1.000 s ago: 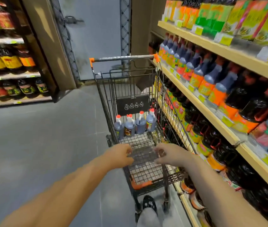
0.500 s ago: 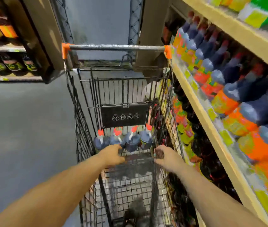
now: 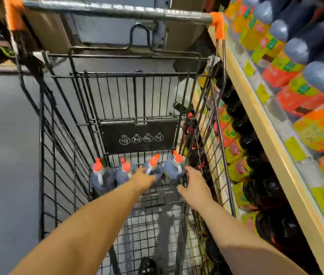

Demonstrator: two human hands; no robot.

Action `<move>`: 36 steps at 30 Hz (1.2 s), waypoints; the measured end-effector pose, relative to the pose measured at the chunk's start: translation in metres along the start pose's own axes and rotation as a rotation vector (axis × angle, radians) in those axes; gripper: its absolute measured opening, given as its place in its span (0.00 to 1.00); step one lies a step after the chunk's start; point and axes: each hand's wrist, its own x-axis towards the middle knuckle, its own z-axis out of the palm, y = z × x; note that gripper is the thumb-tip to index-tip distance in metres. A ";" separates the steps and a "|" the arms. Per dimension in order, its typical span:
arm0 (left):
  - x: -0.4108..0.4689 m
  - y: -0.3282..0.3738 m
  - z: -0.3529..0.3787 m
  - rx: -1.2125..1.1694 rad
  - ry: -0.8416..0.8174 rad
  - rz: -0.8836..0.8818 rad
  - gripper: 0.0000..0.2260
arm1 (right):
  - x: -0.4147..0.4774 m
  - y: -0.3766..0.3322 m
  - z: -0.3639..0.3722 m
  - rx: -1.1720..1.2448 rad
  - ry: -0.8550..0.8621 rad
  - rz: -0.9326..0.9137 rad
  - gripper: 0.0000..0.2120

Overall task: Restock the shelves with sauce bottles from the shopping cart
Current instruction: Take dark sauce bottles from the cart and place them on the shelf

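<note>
While four sauce bottles (image 3: 101,178) are left at the far edge of the cart (image 3: 62,155), two are reached by left hand (image 3: 144,180) and right hand (image 3: 195,185), grips unclear

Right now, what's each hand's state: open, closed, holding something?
Left hand: on the third bottle from the left; grip cannot be told.
Right hand: open, beside the rightmost bottle.

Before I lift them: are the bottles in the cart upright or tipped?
Upright. The four bottles stand in a row in the cart, red caps up.
</note>
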 end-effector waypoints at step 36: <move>-0.177 0.040 -0.060 -0.069 -0.040 0.293 0.19 | -0.144 -0.039 -0.020 0.717 0.393 0.264 0.22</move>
